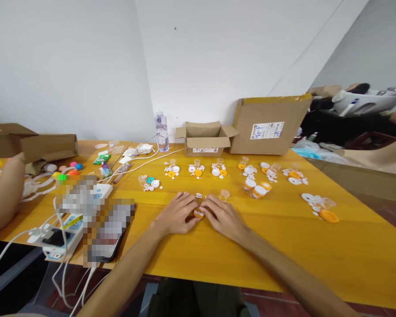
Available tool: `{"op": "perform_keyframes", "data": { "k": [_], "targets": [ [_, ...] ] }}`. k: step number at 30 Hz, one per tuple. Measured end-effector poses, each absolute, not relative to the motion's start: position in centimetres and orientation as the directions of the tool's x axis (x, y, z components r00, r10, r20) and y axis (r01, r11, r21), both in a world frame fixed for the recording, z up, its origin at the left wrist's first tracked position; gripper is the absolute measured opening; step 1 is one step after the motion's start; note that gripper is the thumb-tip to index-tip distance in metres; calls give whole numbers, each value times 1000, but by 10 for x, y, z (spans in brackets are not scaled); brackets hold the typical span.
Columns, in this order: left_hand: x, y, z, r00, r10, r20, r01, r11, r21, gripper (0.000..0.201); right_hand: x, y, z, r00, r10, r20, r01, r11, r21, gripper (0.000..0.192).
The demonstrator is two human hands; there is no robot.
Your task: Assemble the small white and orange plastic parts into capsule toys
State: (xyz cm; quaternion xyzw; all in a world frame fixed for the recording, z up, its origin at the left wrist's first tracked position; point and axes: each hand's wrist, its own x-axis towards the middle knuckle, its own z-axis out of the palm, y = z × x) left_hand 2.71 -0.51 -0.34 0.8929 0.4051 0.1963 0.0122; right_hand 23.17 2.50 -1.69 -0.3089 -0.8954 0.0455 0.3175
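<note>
Near the middle of the yellow table, my left hand and my right hand meet around a small orange round plastic part with white bits on it. Fingers of both hands are closed on its sides. Just beyond my fingertips lies a small white plastic piece. A clear plastic cup stands beyond my right hand. Farther back are several small groups of parts, such as white discs, orange discs and clear cups. Closed orange-and-white capped containers stand to the right.
At the back are an open cardboard box, a large upright carton and a water bottle. On the left lie a phone, a power strip with white cables, and another person's arm beside colourful balls.
</note>
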Motion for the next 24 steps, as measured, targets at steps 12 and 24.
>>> {"op": "perform_keyframes", "data": {
  "k": [12, 24],
  "targets": [
    [26, -5, 0, 589, 742, 321, 709, -665, 235, 13, 243, 39, -25, -528, 586, 614, 695, 714, -85, 27],
    [11, -2, 9, 418, 812, 408, 784, -549, 290, 27, 242, 39, -28, -566, 588, 578, 716, 698, -10, 26]
  ]
}}
